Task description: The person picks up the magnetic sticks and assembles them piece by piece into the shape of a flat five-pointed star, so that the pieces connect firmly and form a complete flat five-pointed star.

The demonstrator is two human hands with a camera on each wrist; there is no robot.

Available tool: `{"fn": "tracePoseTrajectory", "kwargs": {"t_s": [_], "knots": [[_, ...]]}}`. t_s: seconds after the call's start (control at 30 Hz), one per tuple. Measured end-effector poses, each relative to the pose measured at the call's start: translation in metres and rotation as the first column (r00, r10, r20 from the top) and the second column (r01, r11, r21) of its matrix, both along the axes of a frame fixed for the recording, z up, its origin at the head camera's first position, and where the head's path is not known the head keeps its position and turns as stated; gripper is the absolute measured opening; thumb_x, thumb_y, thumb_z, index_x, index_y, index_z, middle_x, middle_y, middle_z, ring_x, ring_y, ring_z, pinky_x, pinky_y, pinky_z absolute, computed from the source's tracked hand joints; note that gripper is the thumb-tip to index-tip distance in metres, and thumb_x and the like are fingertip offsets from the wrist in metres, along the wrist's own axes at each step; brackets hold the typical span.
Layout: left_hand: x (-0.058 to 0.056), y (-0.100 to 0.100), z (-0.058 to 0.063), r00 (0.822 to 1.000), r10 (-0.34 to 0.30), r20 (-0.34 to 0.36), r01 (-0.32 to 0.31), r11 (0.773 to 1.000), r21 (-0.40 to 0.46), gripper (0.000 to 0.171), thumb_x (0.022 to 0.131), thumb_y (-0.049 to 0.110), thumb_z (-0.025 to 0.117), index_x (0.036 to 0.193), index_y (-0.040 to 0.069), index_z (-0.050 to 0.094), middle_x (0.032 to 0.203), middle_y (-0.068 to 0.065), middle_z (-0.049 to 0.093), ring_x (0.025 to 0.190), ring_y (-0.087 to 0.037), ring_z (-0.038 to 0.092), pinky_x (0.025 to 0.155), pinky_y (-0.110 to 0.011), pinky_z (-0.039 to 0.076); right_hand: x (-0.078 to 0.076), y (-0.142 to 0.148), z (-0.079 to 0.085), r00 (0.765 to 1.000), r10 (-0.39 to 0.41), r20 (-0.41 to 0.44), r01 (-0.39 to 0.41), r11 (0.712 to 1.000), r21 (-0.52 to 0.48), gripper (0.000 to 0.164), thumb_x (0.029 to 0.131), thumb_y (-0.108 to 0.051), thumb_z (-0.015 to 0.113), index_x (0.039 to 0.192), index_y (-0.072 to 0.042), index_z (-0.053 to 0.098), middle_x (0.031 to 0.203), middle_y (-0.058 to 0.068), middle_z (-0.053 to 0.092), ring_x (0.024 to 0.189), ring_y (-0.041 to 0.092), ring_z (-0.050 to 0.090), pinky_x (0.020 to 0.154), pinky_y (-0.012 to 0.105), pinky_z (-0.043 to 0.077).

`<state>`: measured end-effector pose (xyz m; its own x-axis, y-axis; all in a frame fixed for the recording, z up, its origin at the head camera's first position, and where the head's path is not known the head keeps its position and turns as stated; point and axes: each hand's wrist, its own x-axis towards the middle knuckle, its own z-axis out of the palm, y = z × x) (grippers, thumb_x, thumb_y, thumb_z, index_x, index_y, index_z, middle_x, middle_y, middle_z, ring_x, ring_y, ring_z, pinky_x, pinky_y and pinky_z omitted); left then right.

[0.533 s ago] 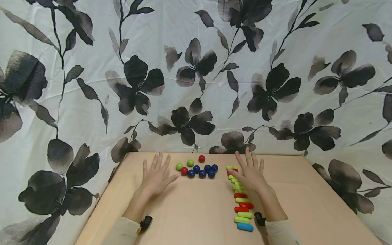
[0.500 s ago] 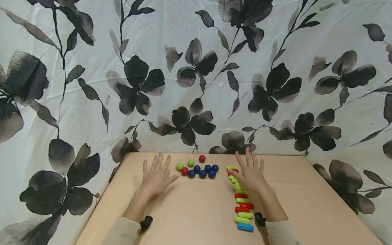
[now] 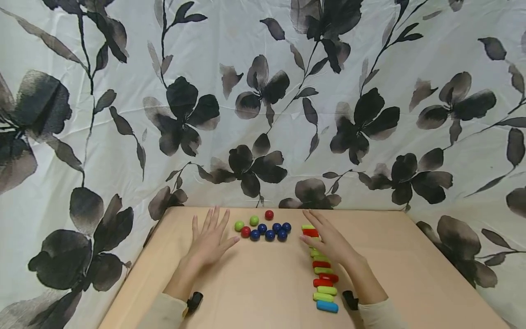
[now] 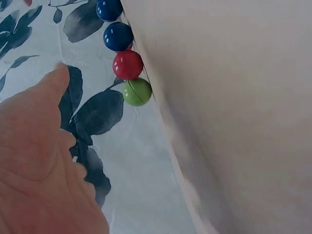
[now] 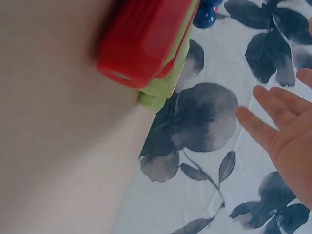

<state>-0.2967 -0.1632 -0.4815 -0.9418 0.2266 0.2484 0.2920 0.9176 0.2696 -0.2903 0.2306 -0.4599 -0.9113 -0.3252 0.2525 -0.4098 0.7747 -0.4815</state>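
My left hand is held over the table with its fingers spread, just left of a group of small shiny balls. A green ball and a red ball lie nearest its thumb; several blue balls sit to their right. My right hand is above the far end of a column of short rods, fingers straight and closer together, holding nothing. It hides part of that column. Red rods and yellow-green rods lie crosswise there, with a blue rod at the near end.
The light wooden table ends at the back against a hanging white cloth with dark flowers. Farther back lie another red ball and a green ball. A dark wrist device sits at the left cuff.
My right hand has turned, its fingers drawing together and tilting to the left over the rods. The left hand, balls and rods stay where they were, while the view has shifted slightly.
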Motion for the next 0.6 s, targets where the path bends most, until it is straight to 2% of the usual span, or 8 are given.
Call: {"fn": "tracePoseTrajectory", "kwargs": {"t_s": [0.1, 0.17, 0.27, 0.37, 0.43, 0.5, 0.53, 0.6], "knots": [[-0.001, 0.005, 0.002, 1.000, -0.011, -0.023, 0.011, 1.000, 0.005, 0.097, 0.096, 0.075, 0.051, 0.168, 0.019, 0.020, 0.175, -0.014, -0.002, 0.162, -0.039, 0.000, 0.119, -0.072, -0.013, 0.007, 0.003, 0.004, 0.998, 0.053, 0.026, -0.052, 0.998, -0.022, 0.083, 0.096, -0.053, 0.071, 0.165, -0.029, 0.031, 0.167, 0.008, 0.037, 0.150, 0.040, 0.040, 0.107, 0.068, 0.044], [-0.002, 0.009, 0.004, 0.999, -0.019, -0.034, 0.019, 1.000, 0.001, 0.097, 0.095, 0.075, 0.052, 0.168, 0.020, 0.020, 0.175, -0.013, -0.002, 0.162, -0.038, 0.000, 0.119, -0.072, -0.012, 0.011, 0.008, 0.008, 0.992, 0.102, 0.073, -0.098, 0.993, -0.060, 0.077, 0.096, -0.045, 0.073, 0.162, -0.027, 0.038, 0.159, 0.006, 0.048, 0.141, 0.037, 0.050, 0.104, 0.063, 0.049], [-0.002, 0.013, 0.007, 0.999, -0.037, -0.039, 0.037, 0.999, 0.011, 0.096, 0.095, 0.071, 0.057, 0.167, 0.019, 0.021, 0.175, -0.013, -0.002, 0.162, -0.038, 0.001, 0.119, -0.073, -0.013, 0.016, 0.015, 0.014, 0.966, 0.208, 0.156, -0.193, 0.976, -0.106, 0.060, 0.096, -0.031, 0.076, 0.150, -0.020, 0.054, 0.139, 0.007, 0.064, 0.121, 0.033, 0.063, 0.096, 0.051, 0.056], [-0.001, 0.016, 0.008, 0.998, -0.056, -0.038, 0.057, 0.998, 0.039, 0.095, 0.095, 0.067, 0.062, 0.167, 0.018, 0.023, 0.176, -0.013, 0.000, 0.162, -0.039, 0.002, 0.118, -0.072, -0.015, 0.020, 0.019, 0.018, 0.909, 0.320, 0.267, -0.297, 0.947, -0.122, 0.045, 0.092, -0.022, 0.080, 0.135, -0.019, 0.066, 0.117, 0.009, 0.071, 0.101, 0.024, 0.067, 0.086, 0.036, 0.057], [0.000, 0.016, 0.008, 0.997, -0.069, -0.032, 0.071, 0.995, 0.071, 0.095, 0.094, 0.064, 0.065, 0.167, 0.019, 0.024, 0.176, -0.014, 0.004, 0.162, -0.039, 0.006, 0.119, -0.072, -0.013, 0.025, 0.021, 0.020, 0.849, 0.391, 0.355, -0.367, 0.920, -0.137, 0.037, 0.091, -0.019, 0.081, 0.126, -0.016, 0.070, 0.106, 0.014, 0.071, 0.091, 0.018, 0.065, 0.078, 0.030, 0.056], [0.001, 0.018, 0.007, 0.995, -0.094, -0.020, 0.096, 0.988, 0.119, 0.092, 0.094, 0.061, 0.067, 0.166, 0.021, 0.026, 0.175, -0.014, 0.012, 0.161, -0.040, 0.012, 0.120, -0.072, -0.004, 0.032, 0.022, 0.020, 0.785, 0.444, 0.433, -0.418, 0.894, -0.158, 0.032, 0.089, -0.016, 0.083, 0.118, -0.013, 0.072, 0.102, 0.016, 0.072, 0.085, 0.015, 0.064, 0.075, 0.027, 0.055], [0.000, 0.018, 0.006, 0.994, -0.113, -0.012, 0.114, 0.983, 0.147, 0.090, 0.094, 0.060, 0.068, 0.166, 0.021, 0.028, 0.174, -0.014, 0.017, 0.159, -0.040, 0.017, 0.120, -0.071, 0.003, 0.036, 0.023, 0.019, 0.760, 0.458, 0.460, -0.433, 0.886, -0.165, 0.029, 0.088, -0.015, 0.084, 0.114, -0.011, 0.072, 0.100, 0.017, 0.072, 0.083, 0.014, 0.063, 0.073, 0.027, 0.055], [0.000, 0.021, 0.004, 0.987, -0.158, 0.001, 0.155, 0.966, 0.209, 0.084, 0.094, 0.056, 0.071, 0.163, 0.022, 0.036, 0.170, -0.014, 0.029, 0.155, -0.040, 0.028, 0.118, -0.068, 0.016, 0.045, 0.024, 0.019, 0.729, 0.469, 0.499, -0.445, 0.878, -0.176, 0.025, 0.085, -0.012, 0.086, 0.106, -0.009, 0.072, 0.096, 0.016, 0.072, 0.080, 0.012, 0.062, 0.071, 0.026, 0.054]]}}
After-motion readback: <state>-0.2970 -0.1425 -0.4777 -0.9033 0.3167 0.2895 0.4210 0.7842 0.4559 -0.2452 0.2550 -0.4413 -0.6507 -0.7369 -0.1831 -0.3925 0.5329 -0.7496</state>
